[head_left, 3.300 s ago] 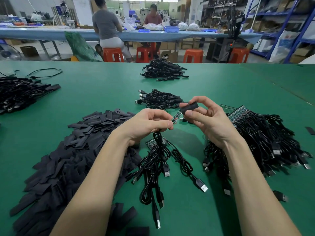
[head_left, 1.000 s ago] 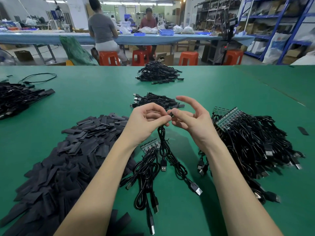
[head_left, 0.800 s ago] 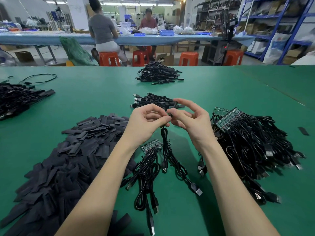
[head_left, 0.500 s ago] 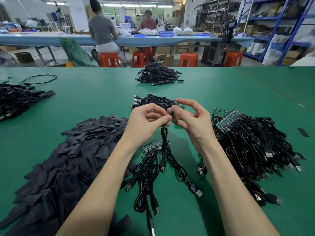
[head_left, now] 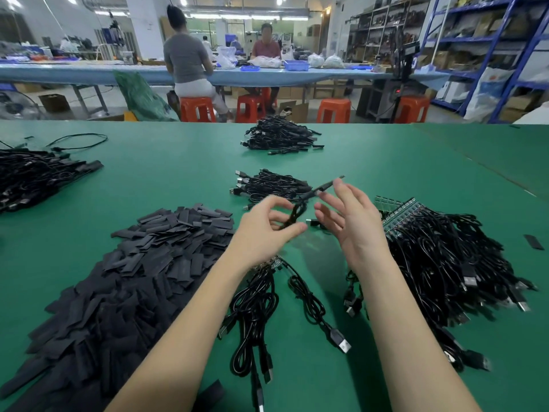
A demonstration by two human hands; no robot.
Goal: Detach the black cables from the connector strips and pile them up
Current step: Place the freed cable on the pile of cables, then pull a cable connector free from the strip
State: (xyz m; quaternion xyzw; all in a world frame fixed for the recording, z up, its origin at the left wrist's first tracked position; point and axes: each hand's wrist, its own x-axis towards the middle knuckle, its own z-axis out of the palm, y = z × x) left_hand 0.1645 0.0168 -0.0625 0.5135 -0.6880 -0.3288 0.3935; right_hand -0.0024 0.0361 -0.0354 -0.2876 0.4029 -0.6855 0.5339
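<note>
My left hand (head_left: 267, 230) pinches one loose black cable (head_left: 322, 187) between thumb and curled fingers; the cable's free end swings up and to the right, blurred. My right hand (head_left: 350, 224) is beside it with fingers spread, holding nothing. Below my left wrist lies a green connector strip (head_left: 271, 264) with several black cables (head_left: 252, 307) still plugged in. Just beyond my hands sits a small pile of detached cables (head_left: 273, 185). At the right is a big heap of cables (head_left: 445, 263) on connector strips (head_left: 401, 214).
A mound of flat black sleeves (head_left: 133, 278) covers the green table (head_left: 178, 173) at left. Another cable pile (head_left: 282, 138) lies far centre and one (head_left: 35, 176) at far left. A single sleeve (head_left: 534, 242) lies at the right edge. People sit at a bench behind.
Both hands were pinched together on the cable's end; now my right hand has let go and spread open, and the cable has swung up and away towards the small pile.
</note>
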